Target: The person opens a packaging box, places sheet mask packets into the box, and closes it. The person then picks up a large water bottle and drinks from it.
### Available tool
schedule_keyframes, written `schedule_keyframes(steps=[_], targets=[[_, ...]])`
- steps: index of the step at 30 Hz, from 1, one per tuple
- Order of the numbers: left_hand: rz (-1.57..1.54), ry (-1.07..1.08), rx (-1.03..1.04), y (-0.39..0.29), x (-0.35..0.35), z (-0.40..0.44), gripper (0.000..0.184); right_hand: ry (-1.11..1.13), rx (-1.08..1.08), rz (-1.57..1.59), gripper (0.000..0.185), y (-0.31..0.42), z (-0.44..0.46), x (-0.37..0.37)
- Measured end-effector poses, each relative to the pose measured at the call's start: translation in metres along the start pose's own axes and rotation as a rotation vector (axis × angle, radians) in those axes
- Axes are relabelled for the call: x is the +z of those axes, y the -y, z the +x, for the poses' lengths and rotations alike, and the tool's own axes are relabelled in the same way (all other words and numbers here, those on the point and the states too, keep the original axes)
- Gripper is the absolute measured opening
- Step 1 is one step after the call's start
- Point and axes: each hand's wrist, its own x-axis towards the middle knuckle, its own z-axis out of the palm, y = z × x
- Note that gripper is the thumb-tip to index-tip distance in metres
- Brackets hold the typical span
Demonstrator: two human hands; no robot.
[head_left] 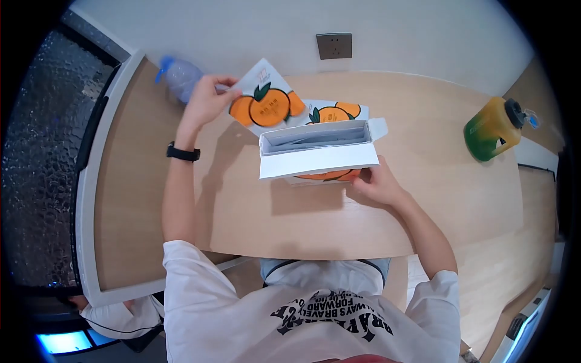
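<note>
Pinching an orange-printed packet [266, 106], the left hand [210, 103] holds it outside the open box [315, 129], which the right hand [382, 184] grips at the table [466, 199]; flap [321, 163] unclosed, pale contents [327, 144] inside, number unclear.

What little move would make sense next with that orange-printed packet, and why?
I'd probably turn the packet so that one edge lines up with the box's opening. The left hand holds it tilted near one end of the box, the opening is long and narrow, and the right hand already grips the box.
</note>
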Motion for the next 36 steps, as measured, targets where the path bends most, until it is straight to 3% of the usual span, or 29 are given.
schedule_keyframes(steps=[3,6,11,17,27,30,36], targets=[[0.153,-0.124,0.079,-0.070,-0.025,-0.013,0.023,-0.016,0.001,0.025,0.041,0.002,0.000,0.003],[0.165,-0.361,0.293,-0.099,-0.044,-0.017,0.021,-0.013,-0.007,0.031,0.045,0.003,0.000,0.002],[-0.103,-0.563,0.550,-0.135,-0.077,-0.029,0.024,0.022,0.027,-0.029,0.046,0.003,0.000,-0.001],[0.042,-0.526,0.683,-0.157,-0.057,-0.054,0.025,0.023,-0.020,-0.075,0.047,-0.002,0.000,-0.002],[0.136,-0.358,0.707,-0.158,-0.061,-0.062,0.025,0.019,0.001,-0.093,0.042,0.000,-0.001,-0.002],[-0.032,-0.266,0.725,-0.167,-0.053,-0.062,0.024,0.039,0.021,-0.131,0.041,-0.003,-0.001,-0.005],[0.073,-0.319,0.702,-0.174,-0.045,-0.065,0.019,0.023,-0.005,-0.127,0.041,-0.004,-0.001,-0.003]])
